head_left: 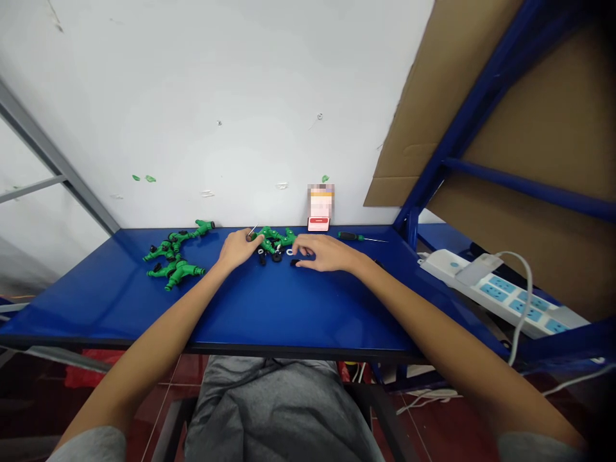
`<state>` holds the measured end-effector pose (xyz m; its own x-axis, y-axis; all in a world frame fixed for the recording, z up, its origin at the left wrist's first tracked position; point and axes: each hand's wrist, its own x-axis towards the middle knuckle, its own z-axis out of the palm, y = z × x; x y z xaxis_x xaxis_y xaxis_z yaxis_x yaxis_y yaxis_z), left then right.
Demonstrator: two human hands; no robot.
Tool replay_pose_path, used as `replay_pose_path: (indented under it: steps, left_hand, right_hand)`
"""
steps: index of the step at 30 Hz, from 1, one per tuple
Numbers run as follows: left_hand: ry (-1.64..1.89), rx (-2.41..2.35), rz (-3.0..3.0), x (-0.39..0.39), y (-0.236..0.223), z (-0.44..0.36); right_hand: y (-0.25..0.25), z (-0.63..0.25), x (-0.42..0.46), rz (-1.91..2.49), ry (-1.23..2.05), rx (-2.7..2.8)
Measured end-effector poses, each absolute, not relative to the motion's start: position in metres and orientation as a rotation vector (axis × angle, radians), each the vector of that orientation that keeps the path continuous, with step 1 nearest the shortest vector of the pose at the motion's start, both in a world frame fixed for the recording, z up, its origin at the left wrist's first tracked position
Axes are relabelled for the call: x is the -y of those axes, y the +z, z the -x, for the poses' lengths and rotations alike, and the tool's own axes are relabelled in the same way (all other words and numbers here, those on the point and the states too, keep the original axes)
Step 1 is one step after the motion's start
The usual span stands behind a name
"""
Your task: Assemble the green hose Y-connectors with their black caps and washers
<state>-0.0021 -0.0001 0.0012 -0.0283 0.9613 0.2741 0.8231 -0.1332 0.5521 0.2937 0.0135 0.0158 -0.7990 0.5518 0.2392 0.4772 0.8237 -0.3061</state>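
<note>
My left hand (237, 249) is closed around a thin tool with a metal shaft (254, 228); most of it is hidden by the fingers. Just right of it lie green Y-shaped hose connectors (267, 239) in a small cluster. In front of them are loose black parts (276, 257) and a white ring (289, 252). My right hand (322, 253) hovers low over the table beside these parts, thumb and fingers curved and apart. A small black piece (294, 262) is by its thumb tip; whether they touch I cannot tell.
Several green connectors (179, 273) lie on the blue table (269, 308) at left. A screwdriver (351, 236) lies at the back right, near a phone-like pink screen (318, 212) leaning on the wall. A white power strip (500, 292) with a cable sits on the right beside the blue frame (447, 141).
</note>
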Motion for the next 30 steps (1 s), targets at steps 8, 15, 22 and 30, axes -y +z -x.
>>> replay_pose_path:
  steps: [8, 15, 22, 30]
  left_hand:
    - [0.884, -2.060, -2.039, 0.012, 0.017, 0.001]
    - [0.937, -2.025, -2.113, 0.013, 0.027, 0.002]
    - [0.913, -2.123, -2.192, 0.043, 0.063, 0.040]
    - [0.198, -2.250, -2.250, 0.095, 0.052, 0.141]
  right_hand:
    - [-0.006, -0.280, -0.018, 0.886, 0.363, 2.618]
    - [-0.029, -0.266, -0.025, 1.021, 0.333, 2.365]
    - [-0.003, -0.285, -0.029, 1.085, 0.377, 2.312]
    - [0.007, -0.316, -0.053, 1.219, 0.536, 2.620]
